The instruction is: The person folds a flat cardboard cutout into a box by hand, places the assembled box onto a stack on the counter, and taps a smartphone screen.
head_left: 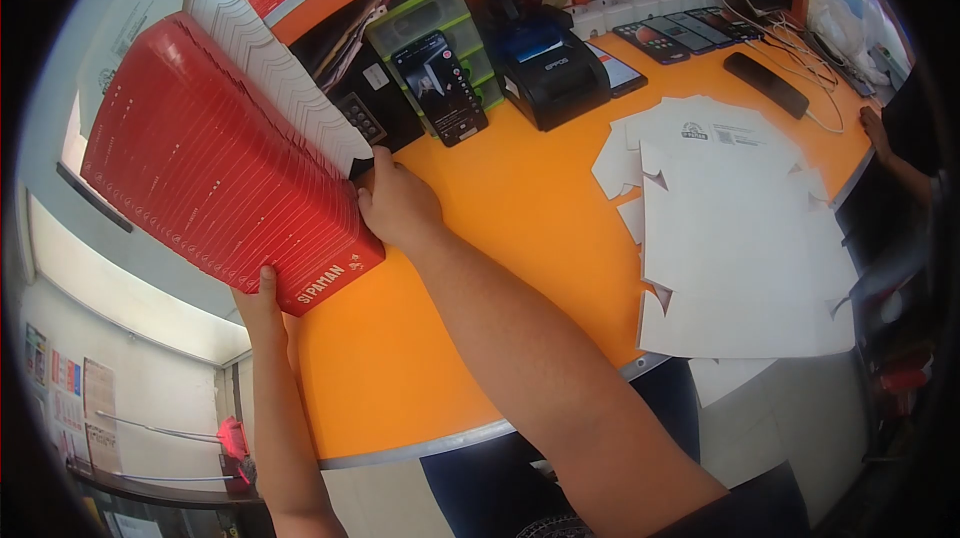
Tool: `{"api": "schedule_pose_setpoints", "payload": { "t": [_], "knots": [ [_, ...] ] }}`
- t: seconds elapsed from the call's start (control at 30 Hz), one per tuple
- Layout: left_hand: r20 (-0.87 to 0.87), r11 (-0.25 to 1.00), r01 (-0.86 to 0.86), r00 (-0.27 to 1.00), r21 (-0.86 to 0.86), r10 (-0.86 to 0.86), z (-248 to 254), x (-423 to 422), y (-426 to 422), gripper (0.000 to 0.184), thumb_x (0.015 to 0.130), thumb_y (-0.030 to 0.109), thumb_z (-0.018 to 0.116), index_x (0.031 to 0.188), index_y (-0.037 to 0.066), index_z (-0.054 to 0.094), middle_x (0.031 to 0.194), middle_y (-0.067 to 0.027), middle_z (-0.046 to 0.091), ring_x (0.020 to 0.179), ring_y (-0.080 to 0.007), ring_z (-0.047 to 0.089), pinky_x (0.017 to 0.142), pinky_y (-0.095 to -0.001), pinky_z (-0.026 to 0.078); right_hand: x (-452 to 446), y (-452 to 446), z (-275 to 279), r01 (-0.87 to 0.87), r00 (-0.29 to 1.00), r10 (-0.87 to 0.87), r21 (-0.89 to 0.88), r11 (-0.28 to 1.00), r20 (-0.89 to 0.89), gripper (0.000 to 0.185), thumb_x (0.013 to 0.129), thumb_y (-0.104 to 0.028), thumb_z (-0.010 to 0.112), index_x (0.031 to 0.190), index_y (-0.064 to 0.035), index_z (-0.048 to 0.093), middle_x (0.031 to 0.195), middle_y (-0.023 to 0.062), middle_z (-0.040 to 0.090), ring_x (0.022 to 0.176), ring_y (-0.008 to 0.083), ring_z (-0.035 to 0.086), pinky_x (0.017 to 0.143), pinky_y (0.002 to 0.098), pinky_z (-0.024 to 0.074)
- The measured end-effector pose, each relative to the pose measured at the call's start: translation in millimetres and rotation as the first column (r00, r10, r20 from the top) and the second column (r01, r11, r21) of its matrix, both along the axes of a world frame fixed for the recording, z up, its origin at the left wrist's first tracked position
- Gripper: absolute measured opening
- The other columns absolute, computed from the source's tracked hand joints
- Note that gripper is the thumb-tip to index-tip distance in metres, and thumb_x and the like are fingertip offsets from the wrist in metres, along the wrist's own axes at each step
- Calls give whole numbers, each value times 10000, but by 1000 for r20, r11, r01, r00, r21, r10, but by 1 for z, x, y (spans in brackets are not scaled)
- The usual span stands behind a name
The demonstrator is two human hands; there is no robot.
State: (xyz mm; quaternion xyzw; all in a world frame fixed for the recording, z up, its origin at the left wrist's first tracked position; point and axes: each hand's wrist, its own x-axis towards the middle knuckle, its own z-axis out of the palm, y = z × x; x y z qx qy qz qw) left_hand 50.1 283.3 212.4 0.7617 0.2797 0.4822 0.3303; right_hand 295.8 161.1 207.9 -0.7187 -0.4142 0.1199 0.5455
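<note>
Head view: two hands, the left hand (262, 300) and right hand (400, 200), grip one stack of red SI PAMAN cartons (215, 153) at the orange surface's (520, 238) left side, near one propped phone (440, 88).

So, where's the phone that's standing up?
In the head view, the phone is left of centre on the table, in front of the green drawers and left of the printer.
</note>
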Motion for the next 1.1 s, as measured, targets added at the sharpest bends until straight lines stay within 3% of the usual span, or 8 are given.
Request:
{"api": "schedule_pose_setpoints", "payload": {
  "t": [0.57, 1.1],
  "knots": [
    [5, 1000, -4, 1000, -7, 4, -2, -2, 2, 932, 925, 531, 690, 1538, -1, 233, 1467, -171, 450, 1342, -286, 467, 1135, -408, 385, 0, 4, -4, 12, 1000, -12, 21, 1000, 8, 546, 920, -226, 634, 1382, -46, 405, 1148, 241, 661, 1078, 431, 644, 917, 516, 515],
    [-8, 1000, -23, 1000, 22, 23, 0, 1, -2, 1001, 878, 621, 697, 1530, 5, 254, 1438, -179, 475, 1320, -294, 483, 1114, -409, 400, 0, 1, -1, -1, 1000, 1, 1, 1000, -4, 555, 924, -231, 632, 1392, -47, 397, 1177, 241, 653, 1094, 426, 641, 930, 514, 513]
  ]
}}
